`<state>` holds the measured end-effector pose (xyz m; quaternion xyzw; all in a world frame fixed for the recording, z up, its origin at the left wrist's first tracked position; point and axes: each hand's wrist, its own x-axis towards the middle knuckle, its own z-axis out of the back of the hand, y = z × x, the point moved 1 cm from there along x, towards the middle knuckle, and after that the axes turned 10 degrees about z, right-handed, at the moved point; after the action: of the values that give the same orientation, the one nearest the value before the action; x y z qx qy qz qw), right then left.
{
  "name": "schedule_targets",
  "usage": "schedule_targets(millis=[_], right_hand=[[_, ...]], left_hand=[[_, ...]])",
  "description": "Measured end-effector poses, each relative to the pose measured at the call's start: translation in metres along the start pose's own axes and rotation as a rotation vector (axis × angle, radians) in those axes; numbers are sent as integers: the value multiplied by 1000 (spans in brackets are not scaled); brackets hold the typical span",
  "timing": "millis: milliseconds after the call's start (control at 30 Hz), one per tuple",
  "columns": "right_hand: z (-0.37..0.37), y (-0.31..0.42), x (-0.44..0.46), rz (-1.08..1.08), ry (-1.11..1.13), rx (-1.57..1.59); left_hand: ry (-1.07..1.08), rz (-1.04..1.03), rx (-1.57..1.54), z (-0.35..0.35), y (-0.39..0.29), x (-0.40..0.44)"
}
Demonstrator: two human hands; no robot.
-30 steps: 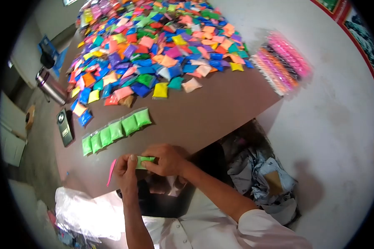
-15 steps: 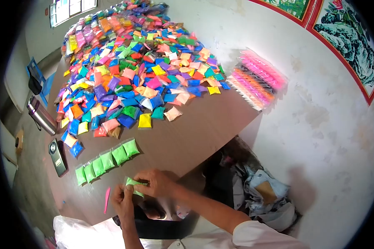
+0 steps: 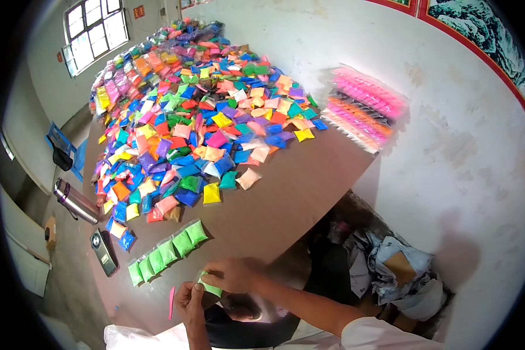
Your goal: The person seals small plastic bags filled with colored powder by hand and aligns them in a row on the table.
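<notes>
Near the table's front edge, my left hand [image 3: 191, 300] and my right hand [image 3: 232, 275] pinch a small light-green packet [image 3: 211, 284] between them. The fingers of both hands are closed on its edges. Just beyond, a joined strip of several light-green packets [image 3: 167, 252] lies slantwise on the brown table [image 3: 274, 216]. To the left of my left hand lies a slim pink tool [image 3: 171, 303]. A large heap of small packets in many colours [image 3: 204, 128] spreads over the far part of the table.
A phone [image 3: 103, 252] and a metal flask [image 3: 76, 201] stand or lie at the left edge. Bundled pink and orange items in clear wrap [image 3: 364, 108] rest by the wall. Crumpled wrappers [image 3: 399, 268] are below the table at right; white plastic [image 3: 137, 337] is at the front.
The view has tilted up and shifted, so the window now shows. Both hands have kept hold of the green packet, whose angle between the fingers has changed.
</notes>
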<state>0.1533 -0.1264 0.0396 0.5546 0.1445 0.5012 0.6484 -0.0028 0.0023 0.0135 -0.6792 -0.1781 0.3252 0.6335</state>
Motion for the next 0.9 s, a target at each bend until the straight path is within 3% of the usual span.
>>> schedule_targets(millis=[133, 233, 300, 433, 533, 600, 633, 700, 800, 900], right_hand=[[15, 8, -6, -73, -19, 13], [13, 1, -8, -139, -5, 19], [7, -7, -10, -3, -77, 24], [5, -4, -8, 84, -70, -82], [5, 0, -8, -42, 24, 25], [-5, -18, -9, 28, -50, 153], [-8, -25, -9, 24, -48, 145], [-9, -32, -7, 23, -84, 246], [-9, -29, -8, 40, -114, 234], [-9, -23, -10, -39, -58, 4]], left_hand=[[-4, -5, 30, -20, -11, -2], [-1, -73, 265, -19, -1, 2], [-35, -108, 300, -21, 6, 5], [46, -74, 200, -22, -5, -3], [23, -58, 7, -25, -13, -10], [66, 202, 411, -12, -17, -9], [72, 203, 403, -17, -19, -12], [33, -5, 348, -31, -25, -17], [-30, -126, 425, -31, -12, -12], [-8, -34, 259, -28, -9, -13]])
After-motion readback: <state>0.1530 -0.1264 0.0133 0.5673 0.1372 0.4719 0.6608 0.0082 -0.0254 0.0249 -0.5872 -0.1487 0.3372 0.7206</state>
